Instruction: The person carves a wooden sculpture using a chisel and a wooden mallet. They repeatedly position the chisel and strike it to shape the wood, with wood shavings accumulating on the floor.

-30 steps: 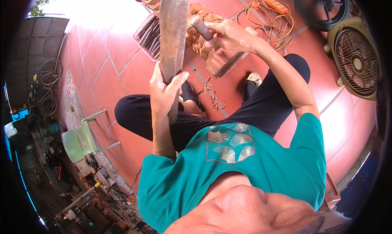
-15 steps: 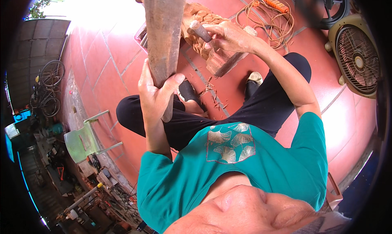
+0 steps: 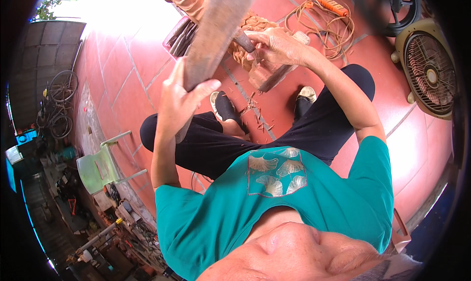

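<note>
My left hand is closed round the narrow end of a long, flat wooden mallet. The mallet leans to the right, and its side overlaps the top of a chisel; whether they touch I cannot tell. The chisel's handle sits in the fingers of my right hand, and its blade is hidden. Beneath that hand lies a carved brown wood piece with leaf-like relief, partly covered by the mallet. Wood shavings are scattered on the floor between my shoes.
A pink tray of dark tools stands left of the carving. Beyond my right hand lie an orange power strip and its coiled cord. A floor fan is at right, with a green chair at left.
The mallet has tilted to the right, its far end swinging over the chisel's top. My left hand has shifted slightly left, and the tool tray shows more. My right hand stays put.
</note>
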The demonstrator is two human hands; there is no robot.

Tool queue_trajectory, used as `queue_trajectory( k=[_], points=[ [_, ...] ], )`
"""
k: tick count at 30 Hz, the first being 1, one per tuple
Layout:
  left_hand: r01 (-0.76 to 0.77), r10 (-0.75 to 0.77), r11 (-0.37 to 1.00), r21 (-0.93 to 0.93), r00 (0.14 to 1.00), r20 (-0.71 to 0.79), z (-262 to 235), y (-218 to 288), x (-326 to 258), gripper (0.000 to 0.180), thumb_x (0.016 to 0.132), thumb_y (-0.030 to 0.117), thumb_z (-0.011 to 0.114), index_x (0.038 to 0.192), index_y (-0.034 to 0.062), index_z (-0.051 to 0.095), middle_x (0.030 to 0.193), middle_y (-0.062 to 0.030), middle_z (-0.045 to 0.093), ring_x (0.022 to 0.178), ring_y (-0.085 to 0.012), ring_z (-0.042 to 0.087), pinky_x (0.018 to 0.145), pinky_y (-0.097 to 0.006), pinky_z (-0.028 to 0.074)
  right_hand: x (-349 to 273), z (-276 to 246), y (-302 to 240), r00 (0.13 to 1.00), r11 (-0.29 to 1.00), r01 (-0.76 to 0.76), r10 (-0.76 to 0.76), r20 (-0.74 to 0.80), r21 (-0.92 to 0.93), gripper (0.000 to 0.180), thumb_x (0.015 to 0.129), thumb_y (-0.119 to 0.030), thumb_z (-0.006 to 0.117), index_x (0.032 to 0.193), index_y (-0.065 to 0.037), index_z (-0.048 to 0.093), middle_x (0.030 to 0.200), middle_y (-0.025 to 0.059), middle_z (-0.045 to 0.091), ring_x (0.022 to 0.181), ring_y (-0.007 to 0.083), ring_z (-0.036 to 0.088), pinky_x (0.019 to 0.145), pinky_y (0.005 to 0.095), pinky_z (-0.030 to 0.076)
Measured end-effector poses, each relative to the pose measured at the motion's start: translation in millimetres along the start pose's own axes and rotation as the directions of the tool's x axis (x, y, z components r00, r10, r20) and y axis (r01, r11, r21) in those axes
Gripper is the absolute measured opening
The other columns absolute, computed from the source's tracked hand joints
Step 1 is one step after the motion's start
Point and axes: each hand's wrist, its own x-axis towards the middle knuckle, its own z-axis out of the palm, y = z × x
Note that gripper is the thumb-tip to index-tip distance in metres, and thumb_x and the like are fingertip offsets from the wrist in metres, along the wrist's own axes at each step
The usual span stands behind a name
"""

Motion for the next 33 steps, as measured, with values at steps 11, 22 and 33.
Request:
queue_trajectory(
  k=[11,22,33],
  points=[
    [-0.078,0.082,0.98,0.183,0.997,-0.014,3.0,-11.5,11.5,0.061,0.086,0.036,0.082,0.12,-0.0055,0.054,0.081,-0.0224,0.067,0.07,-0.0253,0.067,0.07,-0.042,0.053,4.7,-2.3,-11.3,0.999,0.997,0.014,-0.012,0.031,-0.074,0.022,0.093,-0.02,0.064,0.109,-0.007,0.058,0.079,0.0174,0.066,0.078,0.0366,0.067,0.07,0.0457,0.048],
    [0.027,-0.024,0.889,-0.458,1.0,0.012,5.6,-26.4,20.0,0.043,0.096,0.022,0.07,0.127,-0.004,0.056,0.077,-0.0058,0.06,0.059,-0.01,0.057,0.051,-0.024,0.048,0.3,-31.3,-8.0,0.966,0.987,-0.152,0.158,-0.207,0.042,0.038,0.09,-0.025,0.077,0.12,-0.008,0.063,0.091,0.0147,0.075,0.073,0.0245,0.07,0.068,0.0377,0.055],
    [0.128,-0.118,0.77,-0.625,0.991,0.058,7.4,-14.2,30.6,0.045,0.1,0.027,0.063,0.129,-0.0057,0.055,0.073,-0.0081,0.058,0.052,-0.0119,0.055,0.047,-0.024,0.046,-23.3,-15.3,10.3,0.893,0.924,-0.362,0.382,-0.237,0.123,0.046,0.092,-0.036,0.076,0.114,0.002,0.063,0.088,0.0131,0.071,0.077,0.0204,0.068,0.072,0.034,0.055]
  ],
)
